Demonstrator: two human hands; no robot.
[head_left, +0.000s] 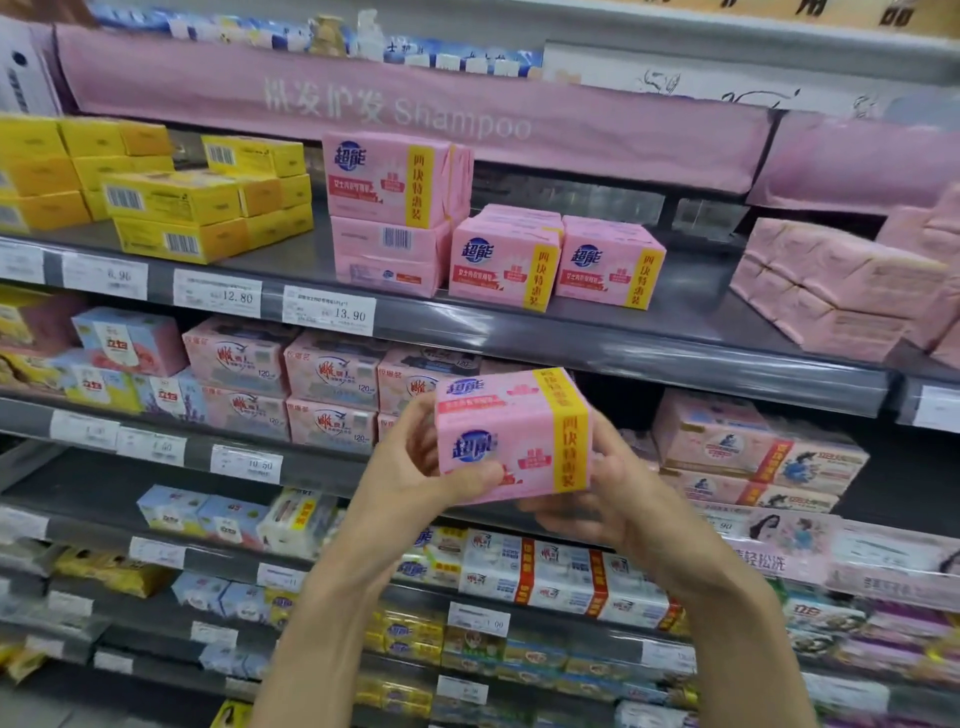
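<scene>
A pink soap pack with a yellow band down its right side is held in mid-air in front of the shelving, below the upper shelf and level with the row of packs on the next shelf down; it rests on nothing. The left hand grips its left end, the thumb pressed on the front face and the fingers curled round the back. The right hand takes the lower right corner, its fingers closed under and beside the pack, though blur hides just how they lie.

On the upper shelf stand packs of the same make: a stack of two behind the price tag, and just beside it two front-facing packs with more ranked behind them. To the right of these the shelf shows bare grey board as far as the pale pink bundles; to the left sit the yellow boxes.

By my judgement the work is shelving this pack with its fellows, and it is about midway: the pack is firmly in hand and faces forward, but it is not yet raised to the shelf; what is left is to lift it, set it down in line with the front packs or on top of them, square its face to the aisle, and let go.
</scene>
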